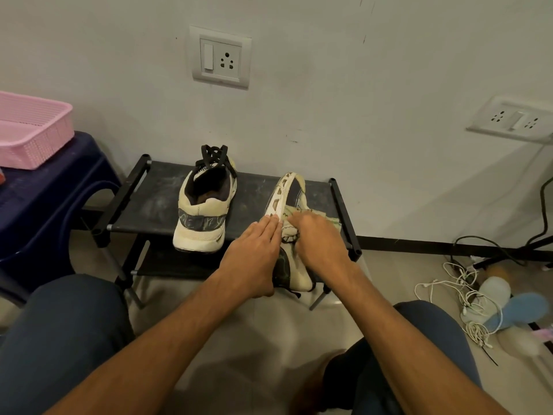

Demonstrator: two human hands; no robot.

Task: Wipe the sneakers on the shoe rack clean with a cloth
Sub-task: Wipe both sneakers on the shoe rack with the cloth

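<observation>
— Which shoe are you on?

— The tipped sneaker [288, 191]. It lies on its side at the three o'clock end of the shoe rack [149, 205], on the top shelf. Its sole faces nine o'clock, its toe points to twelve, and its heel hangs over the front edge toward me.

— And your hands?

— My left hand [254, 259] lies along the sole with its fingers straight and together, tips touching the white rim. I cannot tell where the thumb sits. My right hand [321, 238], just at three o'clock of it, curls its fingers round the bunched cloth [288, 230] and presses it onto the sneaker's upturned side.

— The other sneaker [206, 211]?

— Upright at ten o'clock from my left hand, heel toward me, apart from both hands.
</observation>
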